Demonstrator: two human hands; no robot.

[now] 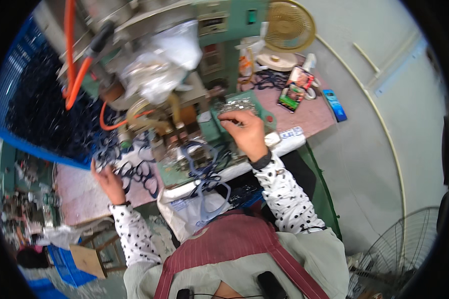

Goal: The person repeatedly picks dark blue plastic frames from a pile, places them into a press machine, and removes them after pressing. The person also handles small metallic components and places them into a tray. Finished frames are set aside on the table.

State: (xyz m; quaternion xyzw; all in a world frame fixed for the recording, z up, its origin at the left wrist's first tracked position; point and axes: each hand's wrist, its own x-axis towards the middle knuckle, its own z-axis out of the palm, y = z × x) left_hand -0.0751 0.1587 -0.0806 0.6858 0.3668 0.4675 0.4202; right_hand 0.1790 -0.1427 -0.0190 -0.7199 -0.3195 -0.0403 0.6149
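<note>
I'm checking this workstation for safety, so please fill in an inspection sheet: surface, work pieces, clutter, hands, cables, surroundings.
Surface: pinkish table, partly covered; a green machine stands at its middle.
Work pieces: dark blue loops at the machine, more near the left hand; small metal pieces in a green tray.
Clutter: crumpled plastic bag on the machine; blue basket heaped with dark loops.
Hands: left among loops, right hand at the tray with fingers bent; whether either grips anything is unclear.
Cables: orange hoses hang left of the machine.
Surroundings: beige fan behind right, wire fan lower right, wooden stool lower left.
</note>
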